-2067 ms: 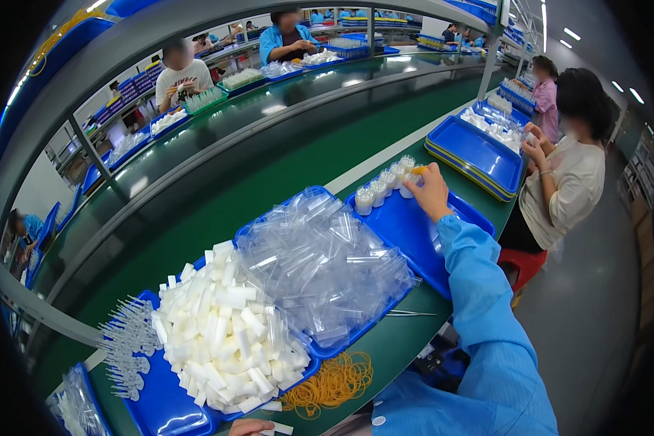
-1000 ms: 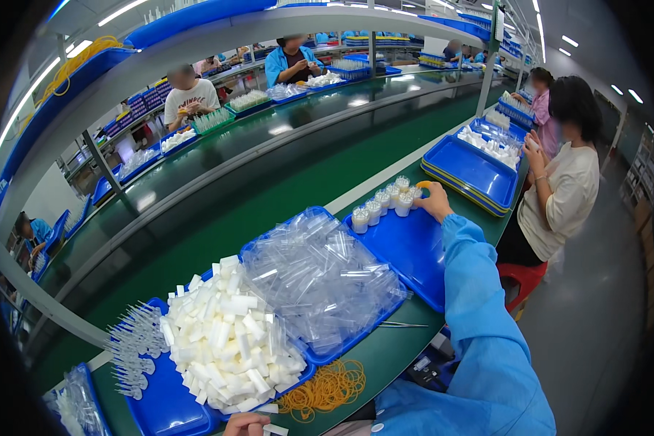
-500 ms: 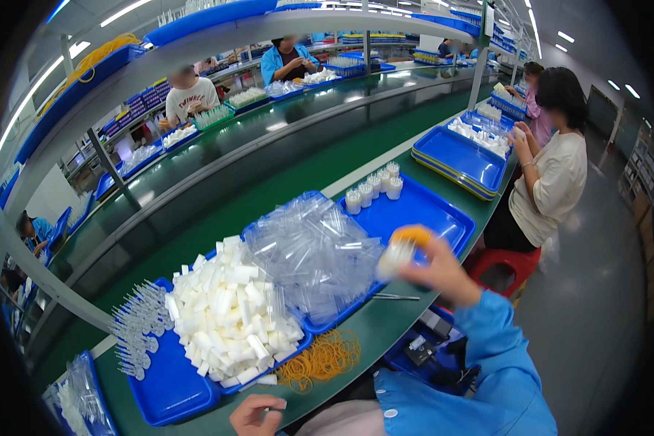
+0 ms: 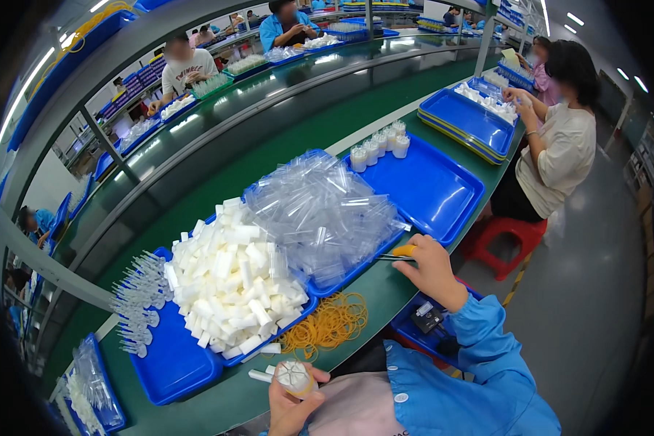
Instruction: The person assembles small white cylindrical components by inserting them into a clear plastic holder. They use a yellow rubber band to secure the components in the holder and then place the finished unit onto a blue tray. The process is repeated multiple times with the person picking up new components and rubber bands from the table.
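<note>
Clamped in the left hand [image 4: 289,408], a round white bundle [image 4: 293,376] is held with its spoked end showing. Tweezers [image 4: 389,256] are framed by the thumb and forefinger of the right hand [image 4: 434,269]; whether these are closed on them cannot be told. Orange rubber bands [image 4: 325,325] are heaped just beyond the left hand. Beyond the right, similar bundles [image 4: 400,147] are grouped in a blue tray [image 4: 443,185].

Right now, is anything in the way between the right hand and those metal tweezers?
Nothing visible is. The right hand is right at the tweezers, beside the blue tray heaped with clear plastic pieces; firm contact is hard to tell.
</note>
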A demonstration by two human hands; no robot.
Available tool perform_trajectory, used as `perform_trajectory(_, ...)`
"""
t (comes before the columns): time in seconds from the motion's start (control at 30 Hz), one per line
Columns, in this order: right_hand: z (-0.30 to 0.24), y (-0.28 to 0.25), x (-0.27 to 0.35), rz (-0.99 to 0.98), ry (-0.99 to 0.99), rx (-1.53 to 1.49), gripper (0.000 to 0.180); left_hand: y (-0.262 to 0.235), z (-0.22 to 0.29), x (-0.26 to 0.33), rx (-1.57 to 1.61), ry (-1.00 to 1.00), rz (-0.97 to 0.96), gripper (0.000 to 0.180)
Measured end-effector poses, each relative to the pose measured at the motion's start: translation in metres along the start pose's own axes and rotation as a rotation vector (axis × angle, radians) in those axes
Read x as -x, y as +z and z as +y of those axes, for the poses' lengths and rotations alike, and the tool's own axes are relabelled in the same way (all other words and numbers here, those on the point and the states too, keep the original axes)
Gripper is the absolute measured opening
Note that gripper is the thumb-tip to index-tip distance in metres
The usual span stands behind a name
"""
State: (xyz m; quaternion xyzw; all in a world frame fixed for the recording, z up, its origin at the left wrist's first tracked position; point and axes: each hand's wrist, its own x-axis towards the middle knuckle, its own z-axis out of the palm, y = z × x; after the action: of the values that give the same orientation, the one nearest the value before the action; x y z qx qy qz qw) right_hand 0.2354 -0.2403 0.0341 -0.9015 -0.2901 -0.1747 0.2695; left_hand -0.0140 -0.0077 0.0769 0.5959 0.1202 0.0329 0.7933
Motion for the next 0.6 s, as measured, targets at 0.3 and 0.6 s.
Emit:
perform_trajectory(0.3,-0.007,-0.001,0.031,-0.142,0.01,0.03,0.017,0.005,-0.002,-0.007,-0.006,0.104,0.021,0.045)
perform_trajectory(0.6,-0.085,-0.039,0.022,-0.38,0.268,-1.553,0.015,0.002,-0.015,-0.02,0.129,0.035,0.024,0.069)
